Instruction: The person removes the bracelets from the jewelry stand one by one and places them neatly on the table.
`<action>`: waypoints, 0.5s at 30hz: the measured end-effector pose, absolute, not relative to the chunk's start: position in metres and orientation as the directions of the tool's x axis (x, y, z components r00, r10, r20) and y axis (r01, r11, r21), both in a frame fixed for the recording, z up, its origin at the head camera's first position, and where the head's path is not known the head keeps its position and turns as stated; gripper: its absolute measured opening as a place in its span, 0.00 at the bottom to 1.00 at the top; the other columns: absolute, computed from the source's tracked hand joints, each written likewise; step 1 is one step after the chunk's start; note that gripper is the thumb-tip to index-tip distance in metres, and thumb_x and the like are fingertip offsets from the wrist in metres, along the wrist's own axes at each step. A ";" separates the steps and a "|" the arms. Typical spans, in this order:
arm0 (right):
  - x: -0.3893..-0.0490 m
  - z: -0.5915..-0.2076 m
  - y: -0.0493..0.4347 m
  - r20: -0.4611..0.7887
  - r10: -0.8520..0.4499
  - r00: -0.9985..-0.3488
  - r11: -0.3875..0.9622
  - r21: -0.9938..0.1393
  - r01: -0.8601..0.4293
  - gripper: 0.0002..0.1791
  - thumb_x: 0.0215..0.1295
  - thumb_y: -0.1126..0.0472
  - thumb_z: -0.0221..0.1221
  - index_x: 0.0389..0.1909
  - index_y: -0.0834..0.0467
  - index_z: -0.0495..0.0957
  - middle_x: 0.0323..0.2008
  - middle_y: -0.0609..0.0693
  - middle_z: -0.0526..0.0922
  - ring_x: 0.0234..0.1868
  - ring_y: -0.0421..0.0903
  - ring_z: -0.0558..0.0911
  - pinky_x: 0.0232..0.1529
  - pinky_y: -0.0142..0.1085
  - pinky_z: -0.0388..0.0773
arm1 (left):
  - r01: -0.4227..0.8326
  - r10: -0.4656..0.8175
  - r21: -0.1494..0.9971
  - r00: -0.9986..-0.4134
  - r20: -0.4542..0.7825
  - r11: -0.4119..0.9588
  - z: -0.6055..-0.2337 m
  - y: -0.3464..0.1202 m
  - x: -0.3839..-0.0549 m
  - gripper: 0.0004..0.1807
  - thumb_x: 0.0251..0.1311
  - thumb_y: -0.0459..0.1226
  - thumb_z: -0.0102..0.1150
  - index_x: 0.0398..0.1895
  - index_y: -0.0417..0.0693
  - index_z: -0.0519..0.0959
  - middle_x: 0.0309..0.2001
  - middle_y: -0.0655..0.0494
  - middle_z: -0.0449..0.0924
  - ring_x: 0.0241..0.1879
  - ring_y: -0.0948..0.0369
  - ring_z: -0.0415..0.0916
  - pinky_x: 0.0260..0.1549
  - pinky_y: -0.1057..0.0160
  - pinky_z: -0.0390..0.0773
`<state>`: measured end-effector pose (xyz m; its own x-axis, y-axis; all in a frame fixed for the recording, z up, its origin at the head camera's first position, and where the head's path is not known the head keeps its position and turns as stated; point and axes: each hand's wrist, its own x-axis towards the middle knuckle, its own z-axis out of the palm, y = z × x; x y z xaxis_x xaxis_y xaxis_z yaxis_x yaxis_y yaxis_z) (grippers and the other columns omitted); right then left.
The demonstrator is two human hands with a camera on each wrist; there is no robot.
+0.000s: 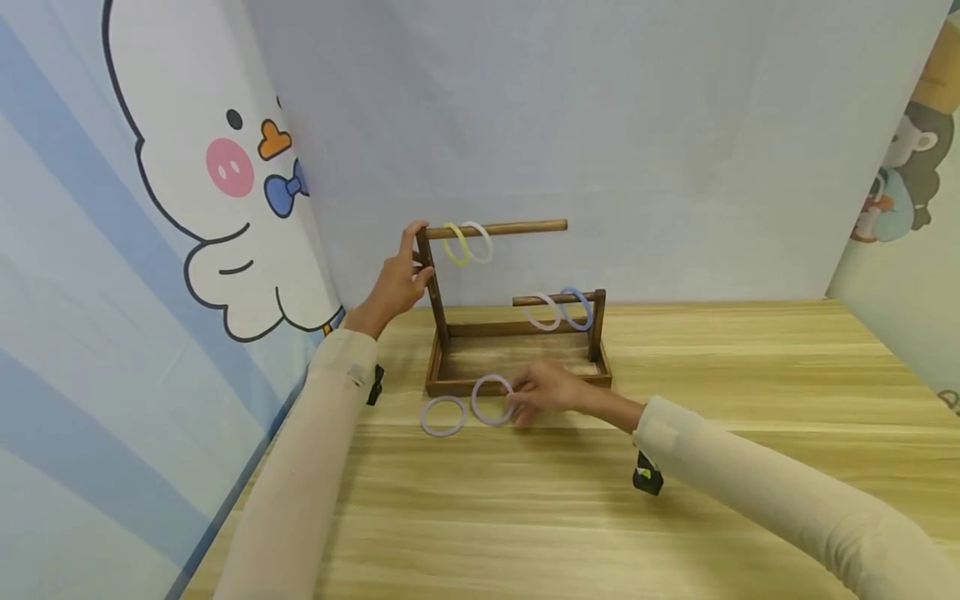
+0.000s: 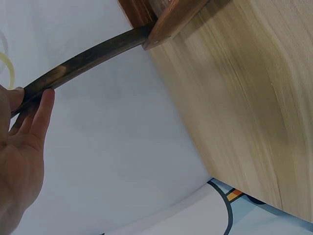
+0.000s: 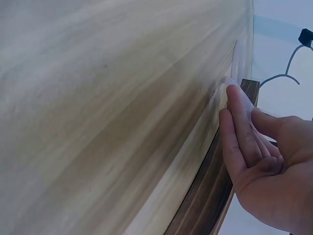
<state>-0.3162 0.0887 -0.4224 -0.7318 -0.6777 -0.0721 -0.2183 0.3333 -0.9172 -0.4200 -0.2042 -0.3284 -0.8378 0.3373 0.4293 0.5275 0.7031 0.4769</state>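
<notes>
A dark wooden rack (image 1: 480,387) with a tray base, a tall post (image 2: 93,56) on the left and a shorter one on the right stands on the table. My left hand (image 1: 397,283) grips the tall post near its top, thumb on one side and fingers on the other. In front of the tray, my right hand (image 1: 546,388) pinches a light purple ring (image 1: 475,405) at its right edge, the ring tilted up. Another light purple ring (image 1: 423,416) lies on the table just left of it. In the right wrist view, the fingers hide much of the held ring.
On the upper bar (image 1: 528,226) hang a yellow ring (image 1: 461,243) and a white ring (image 1: 490,247). A pale pink ring (image 1: 551,326) and a blue ring (image 1: 587,313) hang from the lower bar. Behind the wood-grain table (image 1: 720,358) rises a pale cloth backdrop (image 1: 637,125).
</notes>
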 end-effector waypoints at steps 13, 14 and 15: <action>-0.312 -0.431 0.083 -0.077 -0.540 -0.838 0.371 -0.916 -0.155 0.12 0.70 0.69 0.66 0.49 0.73 0.84 0.35 0.60 0.90 0.25 0.50 0.90 0.33 0.39 0.89 | 0.518 0.332 0.476 -0.843 0.423 0.711 -0.329 -0.203 -0.422 0.40 0.77 0.29 0.52 0.82 0.57 0.43 0.56 0.30 0.79 0.56 0.38 0.81 0.48 0.44 0.85; -0.312 -0.432 0.083 -0.065 -0.530 -0.846 0.380 -0.910 -0.168 0.11 0.70 0.68 0.66 0.47 0.72 0.85 0.35 0.60 0.90 0.24 0.49 0.90 0.33 0.39 0.89 | 0.516 0.330 0.476 -0.844 0.422 0.712 -0.330 -0.203 -0.422 0.40 0.77 0.29 0.52 0.82 0.58 0.43 0.56 0.30 0.79 0.56 0.38 0.81 0.48 0.44 0.85; -0.311 -0.433 0.083 -0.044 -0.527 -0.849 0.388 -0.901 -0.194 0.10 0.69 0.68 0.67 0.46 0.72 0.86 0.35 0.59 0.90 0.23 0.49 0.89 0.32 0.38 0.89 | 0.515 0.329 0.476 -0.845 0.422 0.713 -0.330 -0.203 -0.422 0.40 0.77 0.29 0.52 0.82 0.58 0.43 0.56 0.31 0.78 0.57 0.38 0.81 0.48 0.44 0.85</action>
